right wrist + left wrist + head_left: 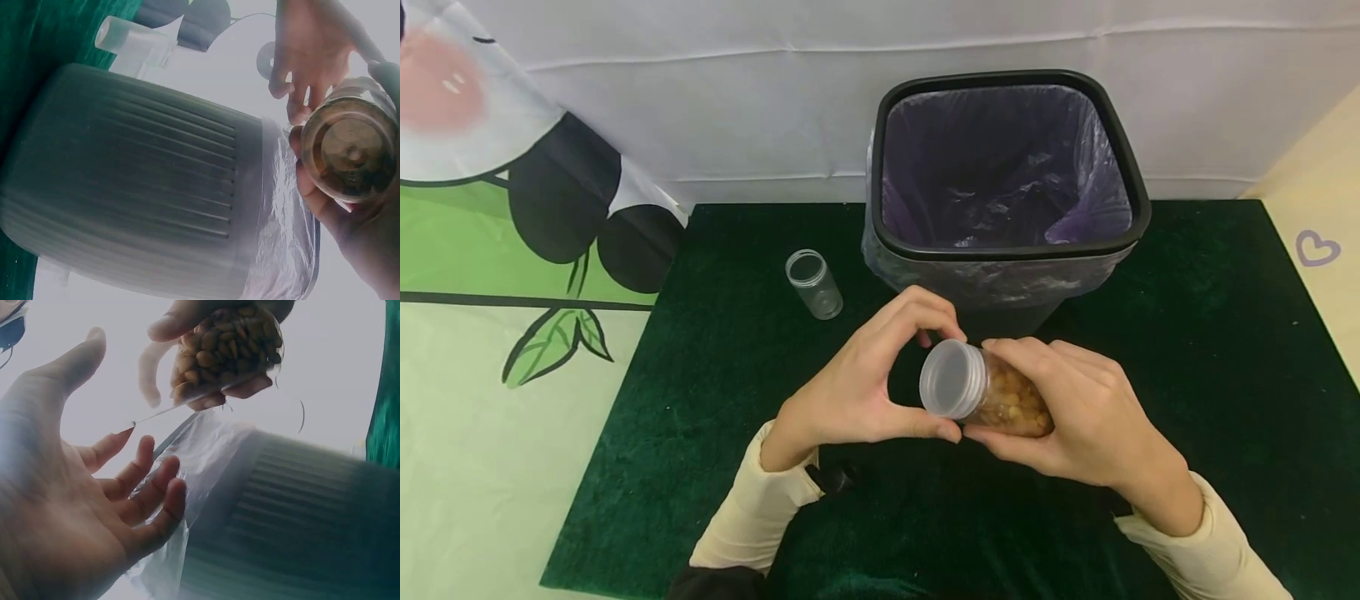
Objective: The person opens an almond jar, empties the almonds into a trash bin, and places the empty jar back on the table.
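Observation:
My right hand (1086, 417) grips a clear jar of nuts (1011, 400) round its body, tilted with its pale translucent top end toward my left hand (880, 375). Thumb and fingers of the left hand curve loosely around that top. In the left wrist view the left hand's fingers are spread apart from the jar, and the brown nuts (228, 353) look like almonds. Seen from the right wrist, the jar's round base (353, 150) faces the camera, with right fingers along its side. A second clear jar (816, 287), with nothing inside, stands on the green cloth to the left.
Just beyond both hands stands a dark trash bin with a black rim (1015, 252) and a translucent liner (970, 271) folded over it. Green cloth (700, 467) covers the table. Behind the table hangs a white backdrop (760, 100), with a printed cartoon at left.

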The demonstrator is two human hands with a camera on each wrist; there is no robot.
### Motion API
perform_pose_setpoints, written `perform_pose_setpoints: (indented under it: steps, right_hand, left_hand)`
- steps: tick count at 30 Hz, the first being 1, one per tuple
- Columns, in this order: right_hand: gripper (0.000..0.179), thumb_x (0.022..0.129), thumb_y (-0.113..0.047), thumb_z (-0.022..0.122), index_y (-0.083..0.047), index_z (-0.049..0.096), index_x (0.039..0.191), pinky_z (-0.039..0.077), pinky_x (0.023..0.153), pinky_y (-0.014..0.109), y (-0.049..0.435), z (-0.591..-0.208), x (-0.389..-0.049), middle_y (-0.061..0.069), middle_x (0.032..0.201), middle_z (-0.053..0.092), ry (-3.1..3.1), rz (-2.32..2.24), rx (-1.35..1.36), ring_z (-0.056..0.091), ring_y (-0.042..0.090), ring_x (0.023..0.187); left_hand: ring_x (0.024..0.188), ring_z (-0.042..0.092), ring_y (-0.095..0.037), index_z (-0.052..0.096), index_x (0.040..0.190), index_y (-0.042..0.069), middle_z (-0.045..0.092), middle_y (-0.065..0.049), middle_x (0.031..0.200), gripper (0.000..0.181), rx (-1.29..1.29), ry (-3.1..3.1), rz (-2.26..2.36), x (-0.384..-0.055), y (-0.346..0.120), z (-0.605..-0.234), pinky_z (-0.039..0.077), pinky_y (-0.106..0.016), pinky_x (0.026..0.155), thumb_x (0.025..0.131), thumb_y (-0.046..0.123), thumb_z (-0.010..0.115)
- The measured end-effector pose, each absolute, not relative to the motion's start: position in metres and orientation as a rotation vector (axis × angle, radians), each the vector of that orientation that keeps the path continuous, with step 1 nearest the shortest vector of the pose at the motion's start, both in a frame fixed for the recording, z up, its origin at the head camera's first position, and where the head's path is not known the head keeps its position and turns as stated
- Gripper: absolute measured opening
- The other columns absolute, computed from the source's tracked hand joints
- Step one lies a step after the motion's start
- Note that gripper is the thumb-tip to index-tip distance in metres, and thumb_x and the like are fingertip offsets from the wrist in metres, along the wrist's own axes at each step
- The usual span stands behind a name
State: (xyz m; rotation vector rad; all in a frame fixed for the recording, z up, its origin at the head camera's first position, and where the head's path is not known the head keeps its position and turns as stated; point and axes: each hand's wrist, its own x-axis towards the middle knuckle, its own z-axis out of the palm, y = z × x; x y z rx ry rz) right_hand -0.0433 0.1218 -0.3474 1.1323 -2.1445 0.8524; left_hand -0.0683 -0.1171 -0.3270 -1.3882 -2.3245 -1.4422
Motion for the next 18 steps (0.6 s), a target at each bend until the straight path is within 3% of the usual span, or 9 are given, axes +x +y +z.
perform_pose_setpoints:
  steps: [3,6,10,13,18]
  right_hand:
    - [0.065,0.087,-0.061,0.06,-0.005,0.06,0.12,0.056,0.061,0.032,0.125,-0.349,-0.044,0.002,0.095,0.07,-2.241,0.81,1.105,0.061,0.011,0.067]
    - [0.069,0.086,-0.062,0.061,-0.006,0.058,0.125,0.057,0.062,0.033,0.128,-0.352,-0.046,0.003,0.096,0.07,-2.34,0.81,1.08,0.064,0.012,0.07]
    - [0.073,0.084,-0.064,0.064,-0.006,0.055,0.129,0.058,0.062,0.033,0.131,-0.356,-0.05,0.005,0.098,0.071,-2.424,0.817,1.076,0.066,0.013,0.072]
    - [0.074,0.083,-0.062,0.066,-0.005,0.055,0.13,0.057,0.061,0.031,0.133,-0.359,-0.053,0.005,0.097,0.071,-2.436,0.817,1.085,0.065,0.012,0.071]
    - [0.073,0.085,-0.062,0.064,-0.007,0.054,0.131,0.054,0.059,0.029,0.134,-0.36,-0.054,0.002,0.093,0.07,-2.458,0.803,1.083,0.062,0.009,0.068]
  left_hand:
    - [0.119,0.045,-0.014,0.048,0.129,0.011,0.049,-0.004,0.127,0.079,-1.36,-2.383,-1.334,-0.069,-0.119,-0.328,0.046,-0.029,0.092,0.079,0.071,0.06]
    - [0.127,0.043,-0.018,0.045,0.137,0.008,0.045,-0.008,0.137,0.081,-1.416,-2.349,-1.354,-0.071,-0.12,-0.327,0.047,-0.031,0.098,0.083,0.066,0.061]
    - [0.135,0.04,-0.022,0.048,0.138,0.005,0.043,-0.012,0.144,0.065,-1.546,-2.25,-1.402,-0.071,-0.12,-0.326,0.041,-0.04,0.11,0.087,0.037,0.074]
    - [0.136,0.041,-0.024,0.053,0.134,0.006,0.045,-0.014,0.144,0.054,-1.599,-2.215,-1.366,-0.071,-0.121,-0.325,0.036,-0.043,0.114,0.085,0.018,0.073]
    - [0.132,0.045,-0.023,0.059,0.127,0.007,0.05,-0.013,0.139,0.041,-1.584,-2.211,-1.341,-0.072,-0.122,-0.326,0.037,-0.041,0.113,0.088,0.012,0.068]
